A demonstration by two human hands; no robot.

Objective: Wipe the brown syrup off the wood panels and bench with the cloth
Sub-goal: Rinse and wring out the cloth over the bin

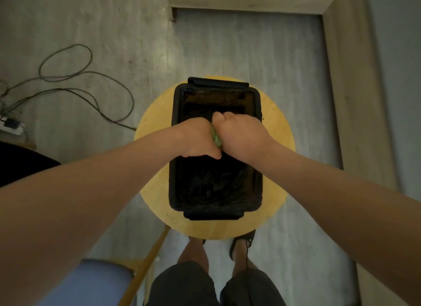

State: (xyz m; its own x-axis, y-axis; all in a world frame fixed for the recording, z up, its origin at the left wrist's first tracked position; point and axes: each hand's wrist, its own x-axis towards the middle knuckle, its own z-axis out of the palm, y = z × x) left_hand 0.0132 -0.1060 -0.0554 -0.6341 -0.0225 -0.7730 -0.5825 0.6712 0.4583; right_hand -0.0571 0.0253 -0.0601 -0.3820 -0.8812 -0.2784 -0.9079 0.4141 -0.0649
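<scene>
Our two hands, left hand and right hand, are fisted tight on one green cloth, above one black tub on one round yellow desk. No syrup or panels show, so we cannot judge the wiping left; this looks like wringing out.

Green cloth, apparently wadded, mostly hidden

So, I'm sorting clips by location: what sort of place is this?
Probably an indoor room, perhaps a home or workroom: grey wood-look plank floor, loose black cables lying on it, and a round yellow wooden stool bearing a black rectangular plastic tub.
</scene>
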